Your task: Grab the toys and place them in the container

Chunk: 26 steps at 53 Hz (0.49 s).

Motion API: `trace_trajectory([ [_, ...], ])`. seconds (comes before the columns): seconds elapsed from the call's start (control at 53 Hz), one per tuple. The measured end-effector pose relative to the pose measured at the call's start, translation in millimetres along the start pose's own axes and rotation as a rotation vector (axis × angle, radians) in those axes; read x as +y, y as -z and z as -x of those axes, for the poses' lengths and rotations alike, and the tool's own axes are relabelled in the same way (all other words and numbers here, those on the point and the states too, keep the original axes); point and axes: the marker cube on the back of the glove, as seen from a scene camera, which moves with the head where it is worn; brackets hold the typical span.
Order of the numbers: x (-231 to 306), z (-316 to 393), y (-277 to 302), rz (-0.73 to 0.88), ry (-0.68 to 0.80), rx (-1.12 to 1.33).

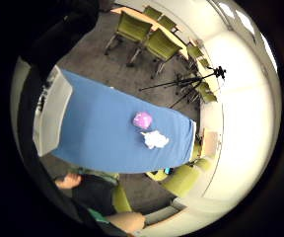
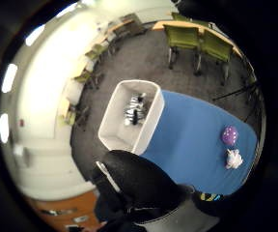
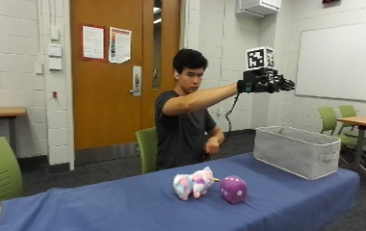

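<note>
a: walk me through it, biggest thing first.

b: the table (image 3: 106,207) with its blue cloth runs long in front of me. the grey container (image 3: 296,150) stands at the end on my right-hand side, and something black and white already lies in it, a toy i'd guess, though it's too small to be sure. the pastel plush toy (image 3: 192,183) and the purple spotted ball (image 3: 233,188) sit just beside each other near the middle of the cloth.

a: and your hand?

b: my gloved right hand (image 3: 266,82) is raised high above the container, fingers spread and relaxed, holding nothing.

a: so which way next?

b: down and back along the table's long axis, away from the container. the ball lies nearer my hand than the plush.
</note>
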Motion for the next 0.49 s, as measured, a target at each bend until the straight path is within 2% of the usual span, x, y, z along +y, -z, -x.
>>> trace_trajectory([
  [0.226, 7, -85, -39, 0.019, -0.103, 0.035],
  [0.491, 16, -168, -134, 0.083, -0.217, 0.032],
])
